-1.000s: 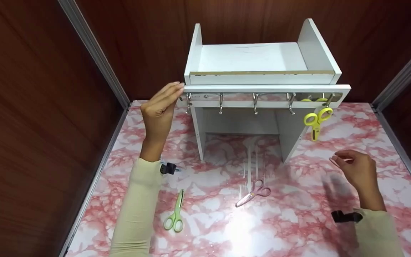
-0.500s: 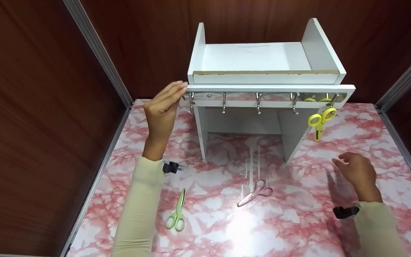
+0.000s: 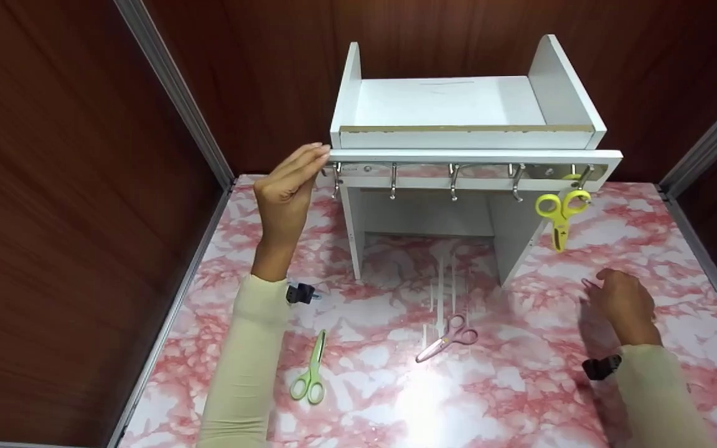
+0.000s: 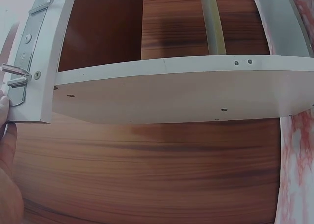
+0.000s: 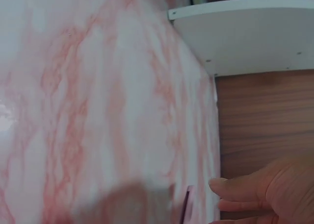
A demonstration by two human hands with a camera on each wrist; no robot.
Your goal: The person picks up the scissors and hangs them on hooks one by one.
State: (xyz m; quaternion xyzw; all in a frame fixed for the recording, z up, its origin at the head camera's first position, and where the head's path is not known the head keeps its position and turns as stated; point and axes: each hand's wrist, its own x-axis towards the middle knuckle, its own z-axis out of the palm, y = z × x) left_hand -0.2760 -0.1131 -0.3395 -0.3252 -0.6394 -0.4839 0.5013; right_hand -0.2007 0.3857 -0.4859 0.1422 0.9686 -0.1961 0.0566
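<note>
At the left end of the white hook rail (image 3: 477, 157), my left hand (image 3: 287, 193) pinches the board. In the left wrist view its fingertips (image 4: 4, 109) are right at the rail's corner. Yellow scissors (image 3: 561, 214) hang by a handle loop from the rightmost hook. Low over the table at the right, my right hand (image 3: 626, 305) has its back up and its fingers loosely bent. Beside its thumb a narrow pink end with a dark slot (image 5: 188, 204) shows, like a scissor blade; the rest is hidden. Pink scissors (image 3: 449, 338) and green scissors (image 3: 310, 370) lie on the table.
The white shelf unit (image 3: 467, 137) stands behind the rail, its side panels reaching down to the marbled table (image 3: 383, 398). Several metal hooks (image 3: 454, 183) stick out toward me. Brown wood-grain walls (image 3: 66, 186) enclose the table's back and sides.
My right hand has turned back-up over the table, uncovering the pink end. The yellow scissors have swung slightly on the hook. My left hand stays at the rail; the whole view has shifted a little.
</note>
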